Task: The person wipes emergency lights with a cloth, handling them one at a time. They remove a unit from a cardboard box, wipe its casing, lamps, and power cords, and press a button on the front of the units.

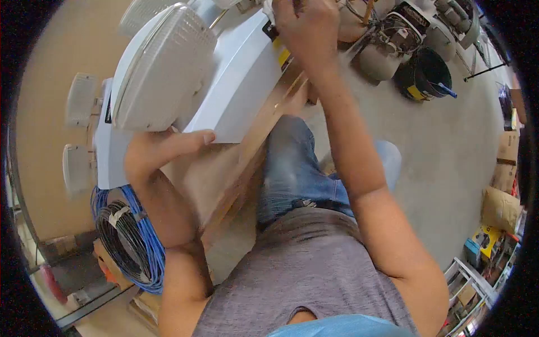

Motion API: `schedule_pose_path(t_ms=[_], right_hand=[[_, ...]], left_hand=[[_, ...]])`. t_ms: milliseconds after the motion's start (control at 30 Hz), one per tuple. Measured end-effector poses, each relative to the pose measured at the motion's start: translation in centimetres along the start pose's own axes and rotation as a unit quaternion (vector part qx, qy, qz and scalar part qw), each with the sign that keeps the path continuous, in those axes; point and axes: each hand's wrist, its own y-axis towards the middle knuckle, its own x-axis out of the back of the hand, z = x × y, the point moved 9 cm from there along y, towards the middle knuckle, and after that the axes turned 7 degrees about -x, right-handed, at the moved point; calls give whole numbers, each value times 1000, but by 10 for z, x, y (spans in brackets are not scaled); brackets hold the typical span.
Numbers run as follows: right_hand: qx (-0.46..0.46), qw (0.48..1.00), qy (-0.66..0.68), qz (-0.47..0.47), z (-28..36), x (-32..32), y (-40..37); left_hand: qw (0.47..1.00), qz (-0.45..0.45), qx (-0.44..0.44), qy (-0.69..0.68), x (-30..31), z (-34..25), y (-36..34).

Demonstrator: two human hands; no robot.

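Observation:
A white emergency light (236,78) with large ribbed clear lamp heads (165,67) is tilted in front of me at the upper left. My left hand (160,151) grips its near lower end, the thumb lying on the housing edge and the other fingers hidden behind it. At the far end, beside a dark and yellow label, my right hand (309,31) is closed on a crumpled white cloth (269,10). That cloth is only partly visible at the top edge. A second white emergency light (109,151) with two lamp heads lies further left.
Coils of blue and black cable (132,241) lie below the second light. On the floor at the upper right stand a black bucket (424,73) and a compressor-like machine (387,48). Cardboard boxes (508,146) and a stepladder (471,281) line the right side.

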Motion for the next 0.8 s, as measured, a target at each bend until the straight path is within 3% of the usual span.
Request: schedule_pose_path(t_ms=[100,167,300,367,400,500,600,700,733,800], right_hand=[[28,999,-35,9,-7,-6,6],[-90,996,-22,4,-30,-7,9],[-126,991,14,-45,-35,0,0],[-66,989,-129,-24,-18,2,2],[-67,989,-133,-24,-19,3,-3],[33,999,-33,9,3,-3,-36],[116,984,104,88,73,-4,-103],[73,985,135,84,62,-1,-113],[117,985,127,10,46,5,-99],[-48,996,29,-65,-26,8,-69]], left_hand=[[1000,2,4,-16,1,7,2],[1000,8,15,-14,-1,6,2],[999,19,18,-21,-3,6,4],[999,18,37,-18,-2,12,2],[998,14,53,-14,0,16,1],[999,18,27,4,1,16,4],[997,33,-36,-56,4,22,4],[995,35,-78,-43,7,20,4],[995,37,-81,-41,4,14,5],[999,3,-34,-26,2,9,5]])
